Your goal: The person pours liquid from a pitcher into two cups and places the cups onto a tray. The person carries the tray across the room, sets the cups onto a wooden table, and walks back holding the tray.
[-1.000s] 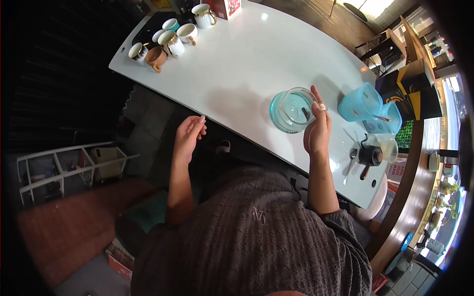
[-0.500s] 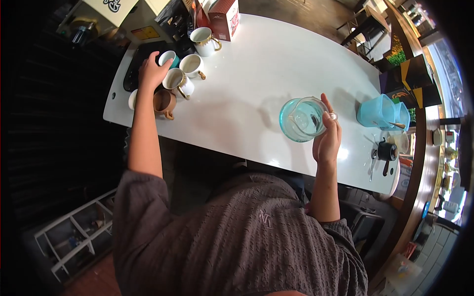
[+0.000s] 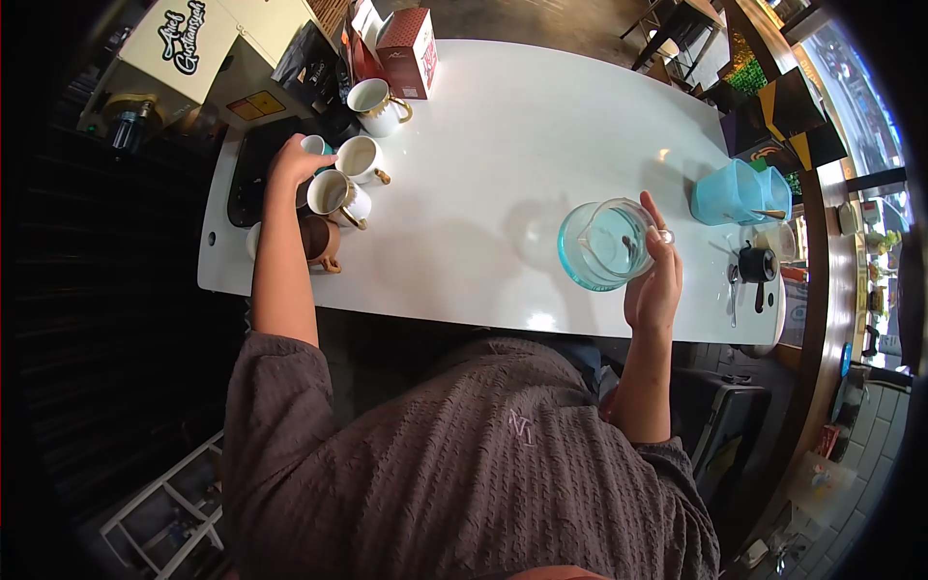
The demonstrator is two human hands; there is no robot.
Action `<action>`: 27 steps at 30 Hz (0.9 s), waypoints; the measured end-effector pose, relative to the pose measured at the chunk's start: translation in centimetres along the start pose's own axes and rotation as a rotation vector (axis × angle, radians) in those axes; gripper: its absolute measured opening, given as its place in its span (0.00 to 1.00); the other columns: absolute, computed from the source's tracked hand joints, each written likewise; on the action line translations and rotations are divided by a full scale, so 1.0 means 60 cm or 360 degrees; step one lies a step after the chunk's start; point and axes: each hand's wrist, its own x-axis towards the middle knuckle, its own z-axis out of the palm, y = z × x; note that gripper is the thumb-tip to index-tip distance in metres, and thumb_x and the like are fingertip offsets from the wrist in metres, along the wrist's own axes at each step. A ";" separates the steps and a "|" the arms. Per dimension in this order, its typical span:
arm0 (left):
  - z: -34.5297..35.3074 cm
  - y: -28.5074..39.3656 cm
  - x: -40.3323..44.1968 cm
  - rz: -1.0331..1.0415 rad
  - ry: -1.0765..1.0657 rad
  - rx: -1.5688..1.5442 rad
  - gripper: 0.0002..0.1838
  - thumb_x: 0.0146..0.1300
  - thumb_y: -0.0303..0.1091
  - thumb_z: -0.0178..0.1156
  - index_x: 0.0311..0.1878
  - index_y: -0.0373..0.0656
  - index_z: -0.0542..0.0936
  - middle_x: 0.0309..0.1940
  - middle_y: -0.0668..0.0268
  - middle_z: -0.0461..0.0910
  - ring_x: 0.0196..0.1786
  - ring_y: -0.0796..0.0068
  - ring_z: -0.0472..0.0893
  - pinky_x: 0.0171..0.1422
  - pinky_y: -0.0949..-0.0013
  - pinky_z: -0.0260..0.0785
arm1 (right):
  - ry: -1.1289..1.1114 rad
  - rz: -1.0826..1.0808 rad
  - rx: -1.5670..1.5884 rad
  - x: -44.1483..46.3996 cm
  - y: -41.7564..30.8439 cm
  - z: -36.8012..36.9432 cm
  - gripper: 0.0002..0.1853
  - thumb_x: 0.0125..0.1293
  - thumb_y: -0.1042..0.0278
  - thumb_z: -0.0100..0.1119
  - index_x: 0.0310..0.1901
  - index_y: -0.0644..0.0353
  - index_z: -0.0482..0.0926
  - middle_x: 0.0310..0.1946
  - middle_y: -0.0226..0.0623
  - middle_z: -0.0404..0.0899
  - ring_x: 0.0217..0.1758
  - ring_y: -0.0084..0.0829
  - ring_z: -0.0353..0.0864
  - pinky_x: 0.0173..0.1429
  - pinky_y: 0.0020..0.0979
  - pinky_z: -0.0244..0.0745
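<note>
My left hand [image 3: 292, 164] is closed around a small teal cup [image 3: 316, 145] with a pale inside, at the left end of the white table. White mugs with gold trim stand close by: one mug [image 3: 360, 159] beside my thumb, another mug [image 3: 338, 196] nearer me, and a third mug [image 3: 379, 108] farther back. Beside my forearm is a brown cup [image 3: 321, 242], partly covered. My right hand [image 3: 657, 280] grips the handle of a glass pitcher [image 3: 604, 246] holding clear liquid, tilted towards me above the table. My left fingertips are mostly hidden.
A cream coffee machine [image 3: 208, 58] stands at the far left, near a red-and-white box [image 3: 409, 53]. On the right are light-blue containers [image 3: 730, 193], a small black pot [image 3: 757, 261] and a spoon [image 3: 733, 295]. The table's [image 3: 483, 309] front edge runs before my body.
The view has shifted, so the cups sit lower and farther left. My right hand has brought the pitcher slightly right and closer. My left hand stays at the teal cup.
</note>
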 end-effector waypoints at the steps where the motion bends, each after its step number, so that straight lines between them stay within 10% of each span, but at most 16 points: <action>1: -0.001 0.000 -0.001 0.0030 0.0010 0.0018 0.45 0.40 0.52 0.79 0.60 0.34 0.77 0.56 0.48 0.81 0.57 0.56 0.83 0.60 0.59 0.74 | 0.0061 -0.0058 -0.0063 0.000 0.004 0.001 0.27 0.73 0.66 0.46 0.68 0.76 0.67 0.67 0.45 0.71 0.68 0.34 0.69 0.74 0.35 0.58; 27: -0.072 0.131 -0.173 0.0391 0.0876 -0.0360 0.39 0.46 0.46 0.79 0.59 0.35 0.74 0.52 0.51 0.81 0.53 0.57 0.82 0.59 0.60 0.74 | 0.0068 -0.0021 -0.0193 0.000 -0.017 -0.033 0.29 0.73 0.63 0.44 0.69 0.74 0.65 0.70 0.46 0.68 0.68 0.33 0.70 0.74 0.36 0.58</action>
